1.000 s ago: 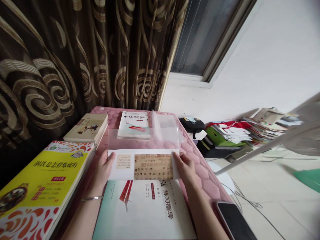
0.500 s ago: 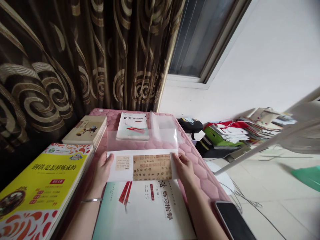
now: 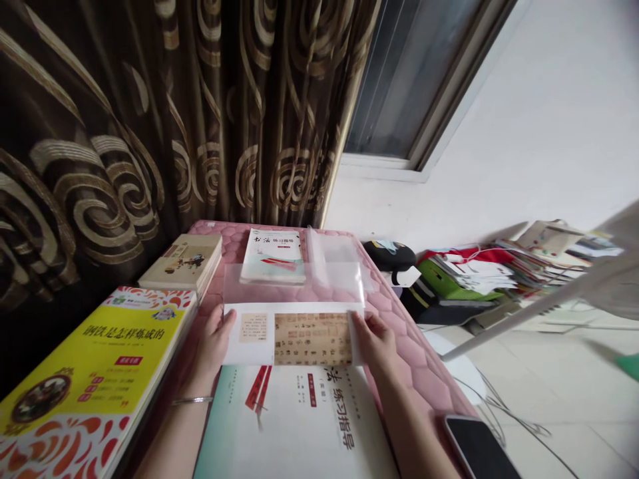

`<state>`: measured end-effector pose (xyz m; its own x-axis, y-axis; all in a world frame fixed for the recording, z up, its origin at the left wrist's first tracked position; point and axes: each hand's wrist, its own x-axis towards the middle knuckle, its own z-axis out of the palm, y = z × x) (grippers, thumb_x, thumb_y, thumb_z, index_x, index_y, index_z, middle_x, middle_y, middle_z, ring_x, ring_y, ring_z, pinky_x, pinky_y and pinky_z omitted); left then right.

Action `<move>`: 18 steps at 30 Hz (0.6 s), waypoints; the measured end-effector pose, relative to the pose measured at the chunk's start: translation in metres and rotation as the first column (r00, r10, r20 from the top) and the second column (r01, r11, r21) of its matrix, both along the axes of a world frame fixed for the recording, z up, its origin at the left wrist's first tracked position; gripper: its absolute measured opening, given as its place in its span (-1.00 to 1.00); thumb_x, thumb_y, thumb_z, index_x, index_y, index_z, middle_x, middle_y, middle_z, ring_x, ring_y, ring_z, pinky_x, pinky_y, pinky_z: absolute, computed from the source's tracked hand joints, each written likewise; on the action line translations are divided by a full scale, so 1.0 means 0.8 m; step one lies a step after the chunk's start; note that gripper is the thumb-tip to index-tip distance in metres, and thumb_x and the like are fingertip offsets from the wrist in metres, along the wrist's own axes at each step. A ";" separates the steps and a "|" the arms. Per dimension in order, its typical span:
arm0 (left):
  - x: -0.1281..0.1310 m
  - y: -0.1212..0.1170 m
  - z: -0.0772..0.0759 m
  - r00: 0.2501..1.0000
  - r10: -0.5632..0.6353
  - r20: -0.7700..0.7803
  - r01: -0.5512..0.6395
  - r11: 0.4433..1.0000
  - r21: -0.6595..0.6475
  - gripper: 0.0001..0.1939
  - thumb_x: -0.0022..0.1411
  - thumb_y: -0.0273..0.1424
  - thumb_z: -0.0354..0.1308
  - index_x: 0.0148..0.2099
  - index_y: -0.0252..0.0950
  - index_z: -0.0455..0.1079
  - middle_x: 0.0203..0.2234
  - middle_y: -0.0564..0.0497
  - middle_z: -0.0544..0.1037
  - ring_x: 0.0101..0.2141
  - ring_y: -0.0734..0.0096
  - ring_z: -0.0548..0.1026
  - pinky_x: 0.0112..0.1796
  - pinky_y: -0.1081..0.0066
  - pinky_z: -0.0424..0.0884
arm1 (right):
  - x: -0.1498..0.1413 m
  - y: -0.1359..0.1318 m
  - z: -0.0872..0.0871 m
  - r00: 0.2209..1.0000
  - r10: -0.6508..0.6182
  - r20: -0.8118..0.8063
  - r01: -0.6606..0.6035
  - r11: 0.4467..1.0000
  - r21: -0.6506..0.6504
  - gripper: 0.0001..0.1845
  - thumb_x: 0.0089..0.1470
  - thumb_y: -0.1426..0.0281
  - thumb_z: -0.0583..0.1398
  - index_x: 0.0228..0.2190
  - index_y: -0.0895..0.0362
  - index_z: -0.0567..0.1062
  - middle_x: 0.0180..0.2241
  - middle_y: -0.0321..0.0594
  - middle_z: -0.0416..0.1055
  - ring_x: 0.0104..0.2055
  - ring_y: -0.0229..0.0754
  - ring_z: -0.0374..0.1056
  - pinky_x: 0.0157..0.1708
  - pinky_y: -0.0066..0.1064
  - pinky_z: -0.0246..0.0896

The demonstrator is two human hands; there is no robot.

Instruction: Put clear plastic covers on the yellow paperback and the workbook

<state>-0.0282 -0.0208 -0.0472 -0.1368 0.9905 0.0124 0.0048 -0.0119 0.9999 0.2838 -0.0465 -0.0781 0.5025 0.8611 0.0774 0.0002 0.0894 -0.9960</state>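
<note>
Both hands hold a white printed sheet [image 3: 294, 339] with a brown calligraphy reproduction on it. My left hand [image 3: 212, 346], with a metal bangle on the wrist, grips the sheet's left edge. My right hand [image 3: 374, 342] pinches its right edge. The sheet's far edge meets the mouth of a transparent plastic sleeve [image 3: 294, 283]. Under the sleeve lies a small calligraphy workbook [image 3: 273, 256]. A larger copy [image 3: 294, 426] lies beneath the sheet, close to my wrists.
Everything lies on a pink quilted mat [image 3: 414, 352]. A yellow book [image 3: 94, 352] and a beige book [image 3: 184, 263] stand left, before a patterned curtain [image 3: 200, 113]. A black phone [image 3: 479, 449] sits on the right corner, above a tiled floor with cables and piled papers [image 3: 474, 279].
The whole scene has shifted slightly right and down in view. My hands keep the same hold, and the sheet stays at the sleeve's mouth.
</note>
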 end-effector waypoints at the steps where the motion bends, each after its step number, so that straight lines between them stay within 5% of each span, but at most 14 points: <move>1: 0.000 0.000 -0.001 1.000 -0.007 0.015 0.007 1.000 -0.013 -0.52 -0.04 0.05 0.25 -0.31 -0.24 0.31 -0.53 0.06 0.53 -0.48 0.26 0.52 -0.47 0.39 0.40 | 0.000 0.000 -0.001 1.000 0.001 0.002 -0.001 1.000 0.008 -0.55 -0.17 -0.03 0.34 -0.56 0.11 0.46 -0.58 -0.30 0.39 -0.56 -0.24 0.21 -0.59 -0.42 0.10; 5: 0.001 0.003 -0.003 0.999 -0.011 0.037 0.012 0.999 -0.037 -0.46 -0.07 0.05 0.27 -0.21 -0.28 0.36 -0.48 0.00 0.57 -0.40 0.19 0.55 -0.44 0.38 0.41 | -0.002 0.001 0.000 0.999 -0.014 0.031 0.013 1.000 0.017 -0.53 -0.17 -0.05 0.33 -0.56 0.10 0.46 -0.59 -0.30 0.37 -0.57 -0.24 0.19 -0.60 -0.43 0.07; 18: 0.000 0.000 -0.001 0.999 0.033 -0.024 -0.033 0.999 -0.004 -0.51 -0.04 0.06 0.26 -0.31 -0.27 0.40 -0.41 -0.06 0.61 -0.27 0.11 0.57 -0.45 0.41 0.41 | 0.003 0.003 -0.009 0.984 -0.069 0.163 0.067 0.998 0.017 -0.47 -0.14 -0.10 0.28 -0.56 0.15 0.49 -0.57 -0.28 0.40 -0.53 -0.23 0.21 -0.56 -0.44 0.07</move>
